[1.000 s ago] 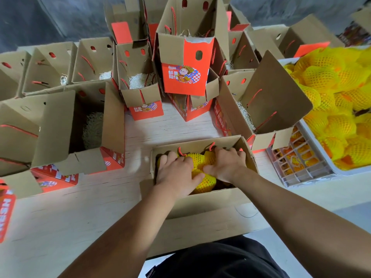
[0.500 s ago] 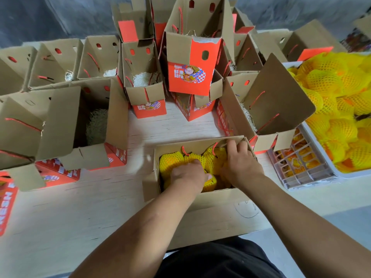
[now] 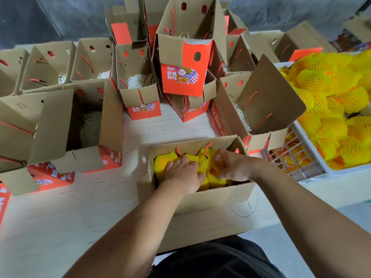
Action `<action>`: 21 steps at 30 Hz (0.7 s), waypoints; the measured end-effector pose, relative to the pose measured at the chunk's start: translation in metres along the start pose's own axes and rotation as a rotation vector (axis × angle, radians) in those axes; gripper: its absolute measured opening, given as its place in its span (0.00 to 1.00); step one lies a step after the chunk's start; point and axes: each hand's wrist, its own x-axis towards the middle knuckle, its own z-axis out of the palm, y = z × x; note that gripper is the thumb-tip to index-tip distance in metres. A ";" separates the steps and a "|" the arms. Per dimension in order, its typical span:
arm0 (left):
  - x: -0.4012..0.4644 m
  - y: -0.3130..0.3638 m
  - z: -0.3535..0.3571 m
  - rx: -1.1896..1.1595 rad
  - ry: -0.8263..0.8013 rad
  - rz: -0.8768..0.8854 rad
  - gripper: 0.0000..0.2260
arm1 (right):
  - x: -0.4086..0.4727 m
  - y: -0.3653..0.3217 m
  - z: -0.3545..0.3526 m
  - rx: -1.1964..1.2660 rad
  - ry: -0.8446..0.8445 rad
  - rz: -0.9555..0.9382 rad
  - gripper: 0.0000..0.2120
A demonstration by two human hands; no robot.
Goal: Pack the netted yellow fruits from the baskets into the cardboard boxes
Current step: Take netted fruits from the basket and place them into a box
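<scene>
An open cardboard box (image 3: 212, 199) stands at the table's near edge with several yellow netted fruits (image 3: 163, 163) packed inside. My left hand (image 3: 183, 174) lies on the fruits in the middle of the box, fingers spread and pressing down. My right hand (image 3: 230, 167) is in the right half of the box, its fingers curled round a netted fruit (image 3: 215, 176). A white basket (image 3: 313, 145) heaped with more netted fruits (image 3: 329, 93) sits at the right.
Many open cardboard boxes with red fronts and rope handles crowd the table, some stacked, like the tall one (image 3: 184, 77) at the back. A large open box (image 3: 76, 125) with shredded filler stands at left. A slatted grey crate (image 3: 291, 163) sits beside the basket.
My left hand slid from the box's left side to the middle, uncovering a fruit at the left. My right hand shifted along the right side and curled onto a fruit.
</scene>
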 end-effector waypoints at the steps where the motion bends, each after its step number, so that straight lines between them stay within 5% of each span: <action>1: 0.001 0.000 0.002 -0.009 -0.004 -0.006 0.23 | -0.004 0.002 -0.003 -0.004 -0.064 -0.011 0.27; 4: 0.005 0.001 0.005 -0.040 0.006 -0.028 0.22 | -0.010 0.006 -0.007 0.109 -0.208 0.019 0.29; 13: 0.001 0.012 0.003 -0.136 0.111 -0.090 0.12 | 0.008 -0.027 0.021 -0.347 0.014 0.069 0.30; 16: -0.008 0.034 -0.009 -0.346 0.272 0.000 0.08 | -0.013 -0.008 0.001 -0.136 0.236 -0.129 0.15; 21: -0.009 0.131 -0.029 -0.663 0.362 0.212 0.08 | -0.055 0.066 -0.038 0.200 0.543 -0.317 0.07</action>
